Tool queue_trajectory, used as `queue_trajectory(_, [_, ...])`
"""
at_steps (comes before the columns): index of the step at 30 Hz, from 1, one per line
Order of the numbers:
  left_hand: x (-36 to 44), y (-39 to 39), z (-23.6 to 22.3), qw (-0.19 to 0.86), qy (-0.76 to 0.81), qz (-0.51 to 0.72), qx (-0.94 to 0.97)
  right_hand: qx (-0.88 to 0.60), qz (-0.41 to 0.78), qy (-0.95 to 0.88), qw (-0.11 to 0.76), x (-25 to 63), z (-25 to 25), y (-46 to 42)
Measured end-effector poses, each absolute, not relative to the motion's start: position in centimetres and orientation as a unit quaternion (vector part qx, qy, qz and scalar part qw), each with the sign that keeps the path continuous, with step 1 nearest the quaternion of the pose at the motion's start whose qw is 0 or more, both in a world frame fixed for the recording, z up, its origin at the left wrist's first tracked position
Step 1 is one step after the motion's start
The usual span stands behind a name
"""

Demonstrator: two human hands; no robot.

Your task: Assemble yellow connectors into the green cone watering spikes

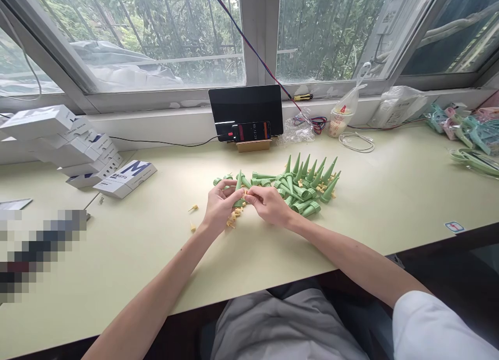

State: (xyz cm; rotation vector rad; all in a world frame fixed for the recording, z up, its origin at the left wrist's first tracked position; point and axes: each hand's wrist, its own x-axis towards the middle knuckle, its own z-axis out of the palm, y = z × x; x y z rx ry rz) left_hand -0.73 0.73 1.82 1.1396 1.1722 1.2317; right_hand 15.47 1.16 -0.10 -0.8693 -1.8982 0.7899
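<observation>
My left hand (221, 203) grips a green plastic cone (239, 186) whose tip points up. Close against it, my right hand (268, 203) pinches a small yellow plug (245, 192) at the cone's side; the fingers cover most of it, so I cannot tell whether it is seated. Below the hands lie several loose yellow plugs (234, 215), and two more rest to the left, one of them a yellow plug (193, 208) with a thin stem. Right of my hands spreads a pile of green cones (298, 194), some upright with yellow plugs, others lying down.
A phone (251, 132) showing a timer leans before a dark tablet (245, 110) at the back. White boxes (78, 142) are stacked at the left, with one white box (125, 178) lying nearer. A bagged cup (341, 118), a coiled cable (356, 142) and wrapped plastic goods (468, 123) stand back right.
</observation>
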Motion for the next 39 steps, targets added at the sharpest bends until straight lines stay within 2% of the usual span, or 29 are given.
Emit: queue_trajectory(39, [-0.58,0.38,2.07,0.519,0.495,0.509,0.476,-0.386,0.372,-0.738,0.410,15.37,0.38,0.85])
